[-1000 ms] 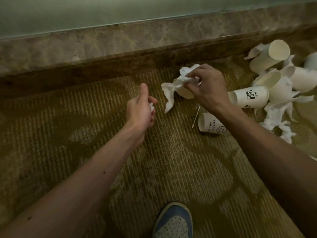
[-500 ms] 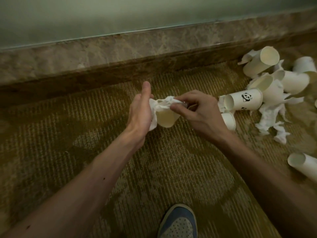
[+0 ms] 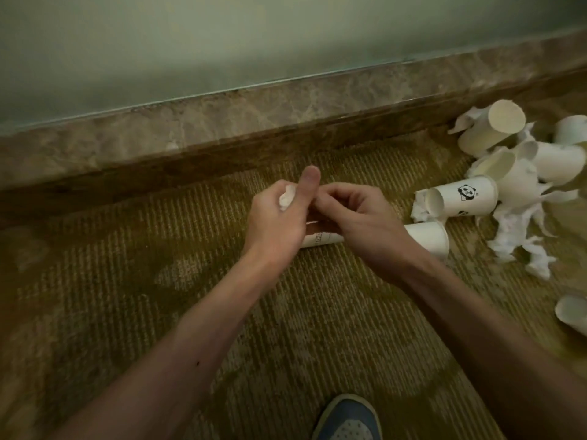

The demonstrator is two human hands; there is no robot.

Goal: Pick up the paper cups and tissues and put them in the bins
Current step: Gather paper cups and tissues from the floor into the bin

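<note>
My left hand (image 3: 278,223) grips a crumpled white tissue (image 3: 286,200), thumb pointing up. My right hand (image 3: 359,217) is pressed against it, fingers curled over a paper cup (image 3: 320,240) whose printed side shows below both hands. The cup's mouth is hidden. Another paper cup (image 3: 427,238) lies on its side on the carpet just behind my right wrist. At the right lies a heap of cups, among them a panda-print cup (image 3: 467,198), mixed with torn tissues (image 3: 517,236). No bin is in view.
The floor is olive patterned carpet (image 3: 158,281), bounded at the back by a marble skirting (image 3: 222,122) under a pale wall. One more cup (image 3: 571,314) lies at the right edge. My blue shoe (image 3: 347,420) is at the bottom.
My right hand brought the cup and tissue leftward from the heap to meet my left hand. The left hand has closed round the tissue, and both hands are now together over the cup.
</note>
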